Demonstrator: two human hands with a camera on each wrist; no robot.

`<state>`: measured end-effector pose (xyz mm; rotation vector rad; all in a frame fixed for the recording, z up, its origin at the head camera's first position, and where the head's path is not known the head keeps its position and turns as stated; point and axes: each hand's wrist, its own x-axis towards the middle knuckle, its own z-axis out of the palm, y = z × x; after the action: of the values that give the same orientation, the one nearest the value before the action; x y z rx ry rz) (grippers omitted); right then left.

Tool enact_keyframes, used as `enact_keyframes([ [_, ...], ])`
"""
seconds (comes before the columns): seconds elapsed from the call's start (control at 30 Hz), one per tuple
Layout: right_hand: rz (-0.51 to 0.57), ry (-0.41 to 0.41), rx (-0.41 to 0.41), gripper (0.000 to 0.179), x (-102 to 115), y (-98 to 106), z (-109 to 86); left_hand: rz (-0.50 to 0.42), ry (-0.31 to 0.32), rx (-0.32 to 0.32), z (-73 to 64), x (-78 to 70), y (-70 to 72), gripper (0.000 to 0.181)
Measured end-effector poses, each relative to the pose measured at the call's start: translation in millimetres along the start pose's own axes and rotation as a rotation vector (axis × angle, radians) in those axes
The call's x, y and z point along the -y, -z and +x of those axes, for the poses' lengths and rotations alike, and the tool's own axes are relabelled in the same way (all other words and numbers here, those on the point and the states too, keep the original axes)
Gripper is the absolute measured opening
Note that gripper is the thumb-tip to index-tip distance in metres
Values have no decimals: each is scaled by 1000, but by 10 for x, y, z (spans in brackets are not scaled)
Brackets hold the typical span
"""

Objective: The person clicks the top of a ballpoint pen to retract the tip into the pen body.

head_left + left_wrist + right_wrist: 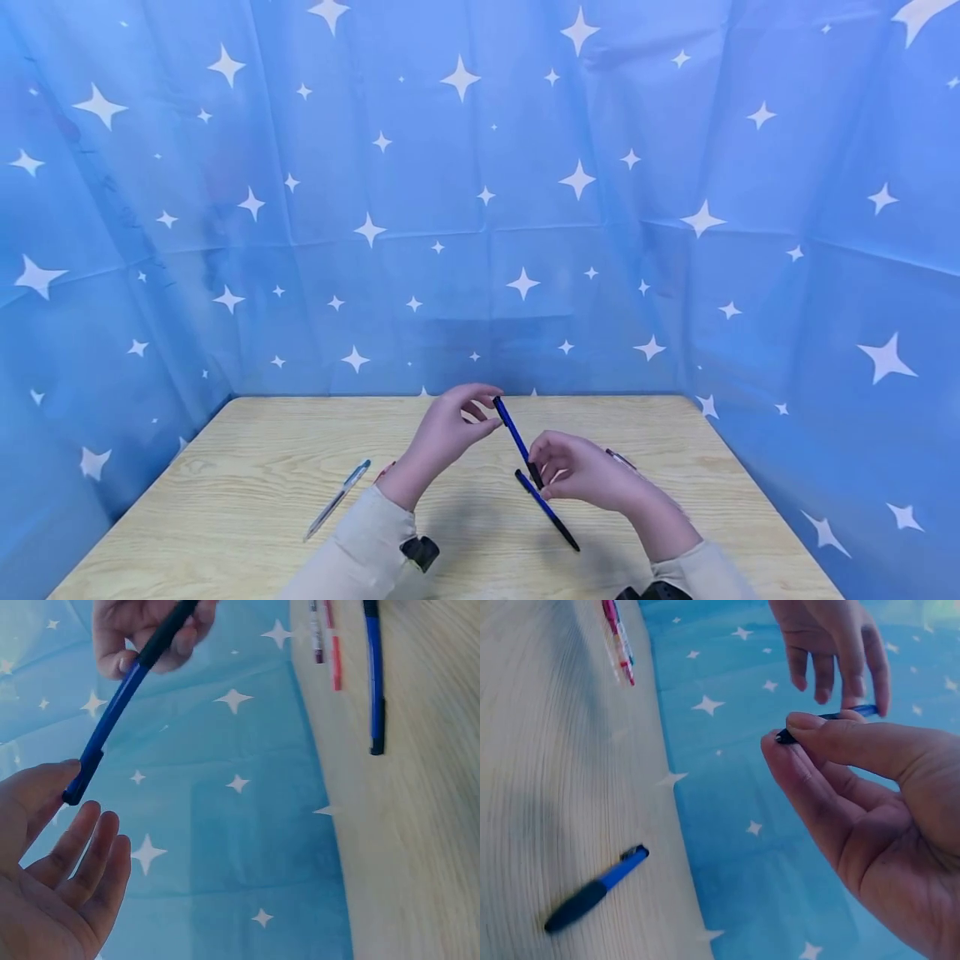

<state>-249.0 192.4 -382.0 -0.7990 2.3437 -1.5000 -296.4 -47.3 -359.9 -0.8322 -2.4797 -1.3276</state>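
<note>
My right hand (592,477) pinches a blue pen with a black grip (513,428) near its tip and holds it slanted over the table. In the right wrist view, the thumb and forefinger of that hand meet just behind the writing point. My left hand (52,892) is at the pen's upper end, fingers loosely spread. Its thumb overlaps the clip end in the left wrist view, while the other fingertips stand slightly apart from it. A second blue and black pen (546,508) lies on the table below the right hand.
A clear pen with a light-blue top (337,498) lies on the wooden table (262,450) at the left. A red pen (619,637) is partly hidden by the left wrist. Another slim pen (618,457) lies behind the right hand. Blue star-patterned curtains (480,167) surround the table.
</note>
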Motion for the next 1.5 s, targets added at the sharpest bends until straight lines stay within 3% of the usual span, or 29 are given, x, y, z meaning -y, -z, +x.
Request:
enact_keyframes([
  [0.27,28,33,-46,31,19,-144,135,-91,8,-41,-26,-99,32,39],
  [0.87,155,69,-228,29,98,-424,239,-480,113,-89,-55,-260,19,46],
  [1.17,190,66,-305,28,57,-540,285,-569,169,-95,-69,-281,21,43],
  [1.5,169,48,-294,26,38,-550,302,-609,187,-89,-105,-283,57,40],
])
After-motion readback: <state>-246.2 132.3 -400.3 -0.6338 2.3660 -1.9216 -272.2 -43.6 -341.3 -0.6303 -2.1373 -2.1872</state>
